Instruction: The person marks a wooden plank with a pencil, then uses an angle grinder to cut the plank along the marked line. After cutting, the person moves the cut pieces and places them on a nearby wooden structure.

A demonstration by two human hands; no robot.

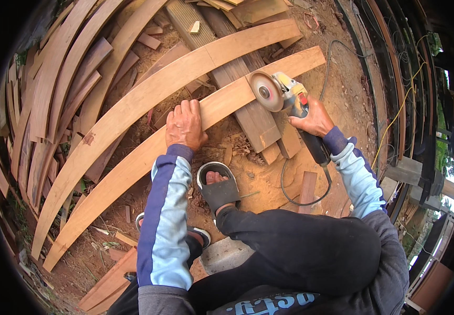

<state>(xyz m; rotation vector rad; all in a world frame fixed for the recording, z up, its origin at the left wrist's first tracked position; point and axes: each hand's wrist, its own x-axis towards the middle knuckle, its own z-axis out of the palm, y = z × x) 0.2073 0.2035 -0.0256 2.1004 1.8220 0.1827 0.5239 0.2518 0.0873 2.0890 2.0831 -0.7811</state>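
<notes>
My left hand (185,125) is closed over the far-to-near middle of a long curved wooden plank (130,169), its fingers bent across the edge. In my right hand (315,119) is an angle grinder (291,90), gripped around its dark body with the cord trailing from the rear. Its round disc (265,92) is over the plank's right part; whether the disc touches the wood I cannot tell. Under that part, thick wooden beams (255,126) hold the plank up. A second curved plank (214,54) lies just beyond it, roughly parallel.
Several more curved planks (59,68) are heaped at the left. The grinder's cord (283,181) loops over sawdust-covered ground beside a loose wood piece (308,189). My sandalled foot (217,186) stands close to the beams. Dark long boards (389,68) line the right side.
</notes>
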